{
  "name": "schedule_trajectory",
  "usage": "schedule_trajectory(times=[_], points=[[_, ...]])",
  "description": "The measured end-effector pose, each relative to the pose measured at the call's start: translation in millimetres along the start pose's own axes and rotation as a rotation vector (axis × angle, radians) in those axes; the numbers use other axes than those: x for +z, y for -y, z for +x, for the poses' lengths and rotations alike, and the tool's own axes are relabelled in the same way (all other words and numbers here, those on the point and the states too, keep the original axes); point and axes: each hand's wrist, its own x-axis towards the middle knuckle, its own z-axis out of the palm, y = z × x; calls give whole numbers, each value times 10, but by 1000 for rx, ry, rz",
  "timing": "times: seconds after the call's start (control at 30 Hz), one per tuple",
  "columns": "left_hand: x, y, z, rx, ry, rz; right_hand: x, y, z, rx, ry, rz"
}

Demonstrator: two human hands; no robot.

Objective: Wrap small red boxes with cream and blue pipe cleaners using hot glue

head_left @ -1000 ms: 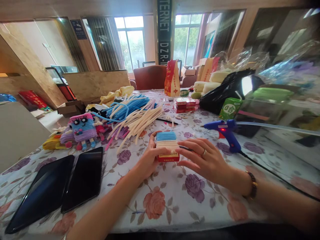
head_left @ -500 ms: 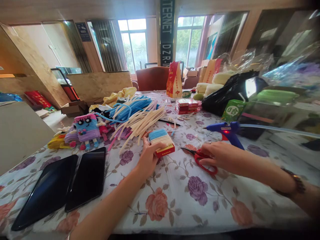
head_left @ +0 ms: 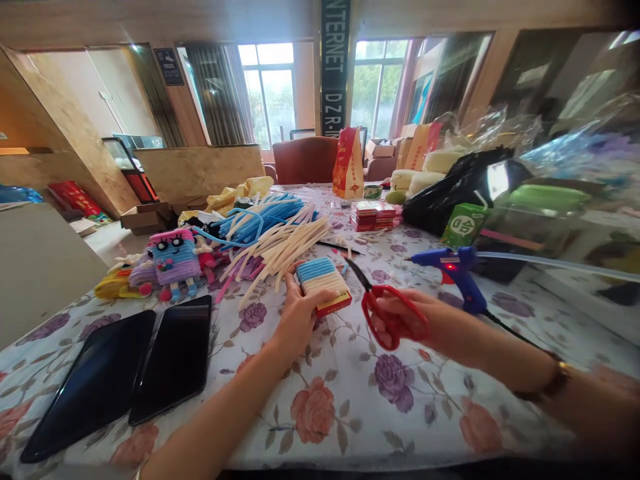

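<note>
Here, the left hand (head_left: 296, 312) grips a small box (head_left: 320, 275), likely light and crushable, best held by its edges, while the right hand's (head_left: 407, 313) fingers grasp scissors (head_left: 374, 292).

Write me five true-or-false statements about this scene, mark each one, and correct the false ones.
1. The right hand holds red-handled scissors. True.
2. The left hand lies flat with nothing in it. False: the left hand grips a small box partly covered in blue and cream strips.
3. A blue glue gun with a red light lies on the table. True.
4. Two black screens lie by the right forearm. False: the black screens lie on the left side of the table.
5. A doll with a pink top sits beyond the black screens. True.
</note>
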Motion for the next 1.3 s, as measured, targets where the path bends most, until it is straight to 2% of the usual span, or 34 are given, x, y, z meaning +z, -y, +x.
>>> schedule_trajectory(times=[0.17,0.4,0.9,1.17,1.3], points=[[21,-9,-20,24,21,7,99,-260,77,141,35,357],[26,-12,-9,18,25,-16,29,-400,127,201,95,520],[12,-10,4,-8,44,-51,35,-374,128,287,85,541],[40,-13,-13,51,29,44,21,-418,124,280,146,602],[51,-17,-18,74,23,34,46,-394,113,284,109,578]])
